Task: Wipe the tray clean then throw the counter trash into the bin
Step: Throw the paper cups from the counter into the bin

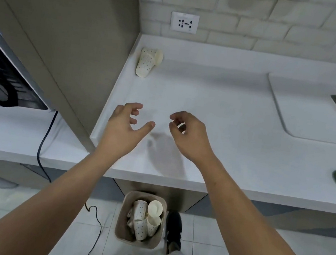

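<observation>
Your left hand [125, 121] and right hand [187, 133] hover mid-frame, fingers loosely curled, holding nothing. Cups [148, 61] lie upper centre on the counter [219, 104]; tray [306, 111] right; bin [123, 213] bottom centre.

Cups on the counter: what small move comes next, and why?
Probably reach the left hand forward to the tipped cups: it and the right hand hover empty, the cups lie far back on the counter, and the bin below holds others.

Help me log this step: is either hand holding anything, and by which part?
Nothing is held. Left hand and right hand hover empty over the counter, fingers loosely curled; the paper cups lie untouched.
</observation>
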`<act>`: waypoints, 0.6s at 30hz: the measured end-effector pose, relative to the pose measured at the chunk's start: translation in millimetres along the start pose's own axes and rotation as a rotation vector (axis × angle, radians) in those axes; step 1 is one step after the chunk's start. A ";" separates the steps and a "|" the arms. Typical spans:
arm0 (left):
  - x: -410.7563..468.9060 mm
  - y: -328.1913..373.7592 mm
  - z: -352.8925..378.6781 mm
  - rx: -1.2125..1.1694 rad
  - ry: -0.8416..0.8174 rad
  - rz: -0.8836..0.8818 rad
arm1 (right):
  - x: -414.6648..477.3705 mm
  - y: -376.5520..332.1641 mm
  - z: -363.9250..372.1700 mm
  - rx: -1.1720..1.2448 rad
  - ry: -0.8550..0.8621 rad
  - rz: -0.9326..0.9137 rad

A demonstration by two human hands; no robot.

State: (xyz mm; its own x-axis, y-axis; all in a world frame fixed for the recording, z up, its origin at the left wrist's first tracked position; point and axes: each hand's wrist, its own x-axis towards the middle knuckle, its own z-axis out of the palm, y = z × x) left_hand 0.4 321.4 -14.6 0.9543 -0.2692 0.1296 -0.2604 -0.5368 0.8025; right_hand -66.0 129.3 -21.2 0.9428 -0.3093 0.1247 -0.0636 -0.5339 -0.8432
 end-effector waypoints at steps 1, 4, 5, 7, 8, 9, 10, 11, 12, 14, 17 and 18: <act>15.5 3.4 3.7 -0.002 0.011 -0.009 | 13.6 3.2 -2.6 0.012 0.001 -0.004; 57.6 10.1 14.9 -0.010 0.040 -0.057 | 49.3 15.8 -8.0 0.030 -0.006 -0.026; 75.0 11.9 20.4 -0.005 0.055 -0.056 | 65.2 20.4 -10.5 0.028 -0.009 -0.026; 105.1 14.0 29.9 0.020 0.084 -0.054 | 92.0 29.0 -15.2 0.032 -0.009 -0.028; 116.7 14.0 33.5 0.032 0.091 -0.059 | 101.8 32.3 -17.3 0.040 -0.011 -0.028; 129.4 14.4 37.9 0.043 0.101 -0.060 | 113.3 35.2 -19.8 0.050 -0.012 -0.025; 147.2 14.5 44.7 0.050 0.110 -0.072 | 130.2 41.0 -23.2 0.068 -0.014 -0.020; 165.2 14.3 51.9 0.059 0.115 -0.080 | 146.4 46.8 -26.8 0.083 -0.015 -0.014; 178.2 13.9 56.4 0.065 0.117 -0.088 | 157.2 51.4 -29.5 0.100 -0.018 -0.004; 206.5 11.3 67.7 0.096 0.118 -0.104 | 182.5 62.0 -35.1 0.130 -0.029 0.014; 246.4 4.6 85.7 0.228 0.124 -0.096 | 215.5 79.2 -42.0 0.160 -0.030 0.025; 258.7 1.4 91.2 0.281 0.124 -0.093 | 224.0 84.7 -43.9 0.164 -0.027 0.025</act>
State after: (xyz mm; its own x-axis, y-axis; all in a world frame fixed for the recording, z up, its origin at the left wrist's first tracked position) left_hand 233.5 178.1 -33.0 0.9821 -0.1182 0.1470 -0.1848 -0.7589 0.6245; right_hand 125.5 -19.8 -41.6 0.9502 -0.2982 0.0904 -0.0350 -0.3903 -0.9200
